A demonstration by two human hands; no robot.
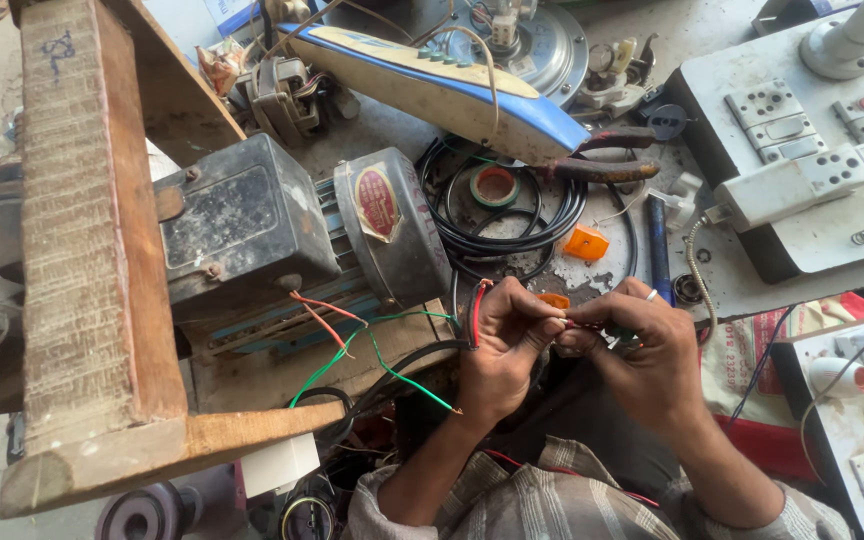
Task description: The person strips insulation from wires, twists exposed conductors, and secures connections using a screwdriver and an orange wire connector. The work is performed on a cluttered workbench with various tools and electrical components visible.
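While both hands meet at the bench edge, the left hand point(505, 340) pinches a red wire point(476, 312) between thumb and fingers, closed on it; the wire rises just left of the grip and bends down past the palm. The right hand point(642, 345) is closed too, its fingertips touching the left ones at the wire's end — a small green-handled tool point(624, 340) seems to sit in it, though most of it is hidden. A ring shows on one right finger.

Left of the grip, green wires point(382, 362) and thin red leads point(324, 312) run from the motor point(292, 225), which stands on a wooden frame point(102, 300). A black cable point(402, 365) passes under the left wrist.

Above the grip lie a coil of black cable point(507, 215) with a tape roll point(494, 185) inside it, an orange clip point(586, 243) and pliers point(602, 160). Further above rests a blue-and-cream iron point(432, 85). Up and right of the grip sits a grey switchboard point(802, 170) — sockets and a lamp holder on it.
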